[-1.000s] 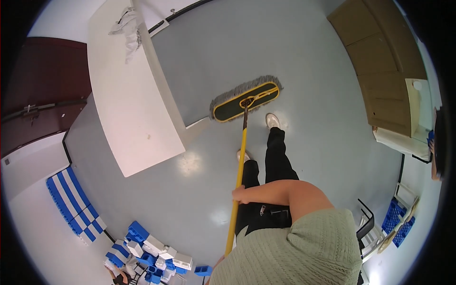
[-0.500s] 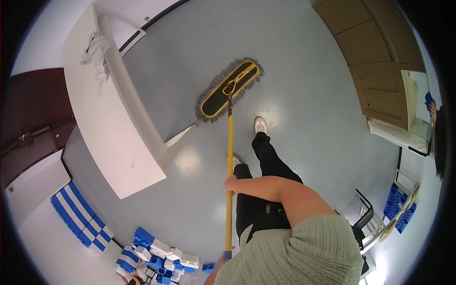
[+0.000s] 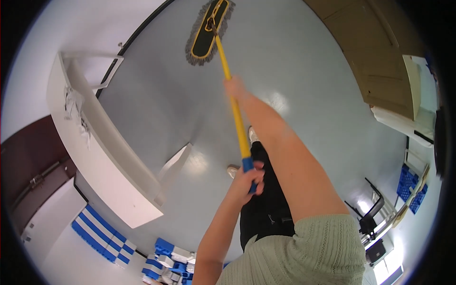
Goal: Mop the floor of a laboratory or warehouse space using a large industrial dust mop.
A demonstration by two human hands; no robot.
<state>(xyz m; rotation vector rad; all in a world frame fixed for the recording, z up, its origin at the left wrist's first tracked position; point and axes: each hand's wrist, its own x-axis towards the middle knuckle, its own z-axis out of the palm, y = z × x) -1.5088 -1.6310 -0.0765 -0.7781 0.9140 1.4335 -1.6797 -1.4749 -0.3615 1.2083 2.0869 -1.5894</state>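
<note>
A dust mop with a yellow pole and a flat grey fringed head [image 3: 207, 35] stretches out in front of me, its head on the grey floor near the top of the view. My left hand [image 3: 248, 179] is wrapped round the blue grip [image 3: 248, 165] at the pole's near end. Farther up, my right hand [image 3: 234, 88] is closed round the yellow pole [image 3: 222, 54]; it is a little blurred. Both arms reach forward over my black trousers.
On the left stands a long white table [image 3: 109, 166] with a crumpled cloth [image 3: 75, 104] on it. Brown cabinets [image 3: 370, 52] line the right side. Blue and white bins [image 3: 175, 259] are piled behind at the lower left; a black chair [image 3: 373, 213] stands at the lower right.
The mop head has slid forward, away from my feet. Both hands have moved forward with the pole, the left one coming up from beside my hip into full view.
</note>
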